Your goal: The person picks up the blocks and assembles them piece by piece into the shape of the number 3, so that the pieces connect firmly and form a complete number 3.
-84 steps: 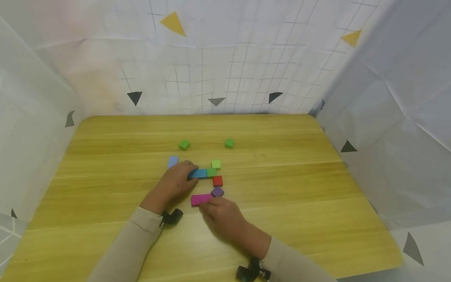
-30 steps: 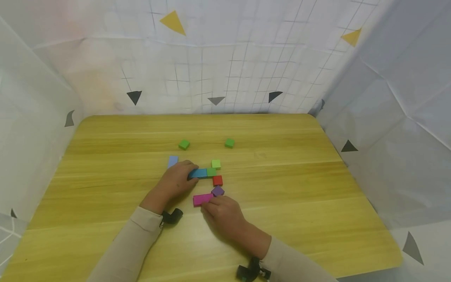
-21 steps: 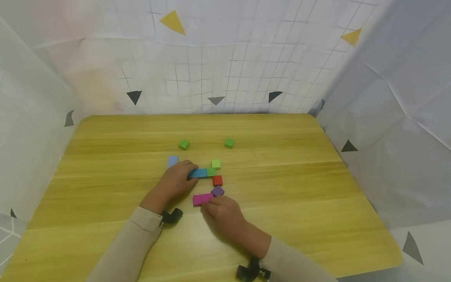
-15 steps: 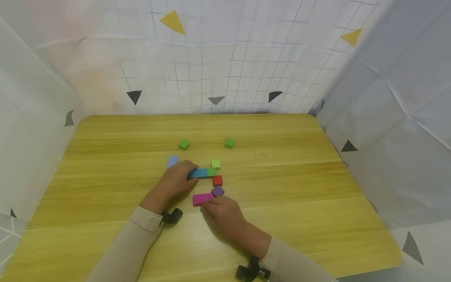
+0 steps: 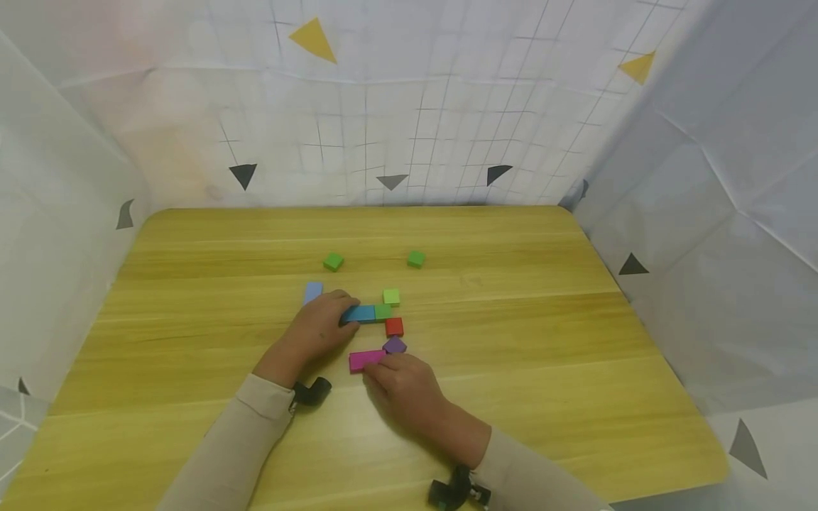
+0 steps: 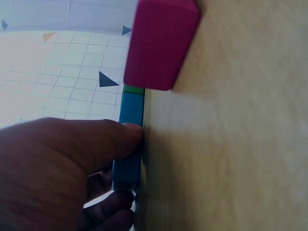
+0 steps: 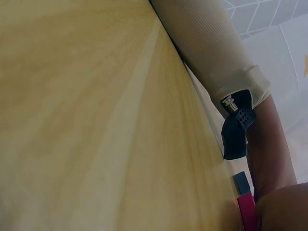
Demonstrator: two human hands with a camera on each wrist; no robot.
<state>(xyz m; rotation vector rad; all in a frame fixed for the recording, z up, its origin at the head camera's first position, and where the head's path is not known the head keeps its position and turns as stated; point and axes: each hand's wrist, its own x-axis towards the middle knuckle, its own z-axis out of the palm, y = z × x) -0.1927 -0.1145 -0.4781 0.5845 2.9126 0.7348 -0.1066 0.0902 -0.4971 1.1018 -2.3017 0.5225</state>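
Note:
My left hand [image 5: 319,325] pinches the left end of a long blue block [image 5: 361,314]; its thumb presses along the side in the left wrist view. A green block [image 5: 383,312] butts against the blue block's right end. My right hand [image 5: 409,390] pinches the right part of a magenta block [image 5: 366,360], which lies nearer to me. That magenta block's right end is hidden under the fingers. A purple block [image 5: 395,345], turned cornerwise, sits at its upper right corner. Above the purple one is a red block [image 5: 394,327], just below the green one.
A lime block [image 5: 391,297] lies behind the green block. Farther back are a left green block [image 5: 334,262] and a right green block [image 5: 416,259]. A light-blue block [image 5: 313,292] is partly behind my left hand. White patterned sheeting [image 5: 409,128] borders the wooden table [image 5: 524,341].
Since the earliest frame, my right hand has shifted the magenta block slightly to the right. Over the last second both hands and the blocks stay almost still.

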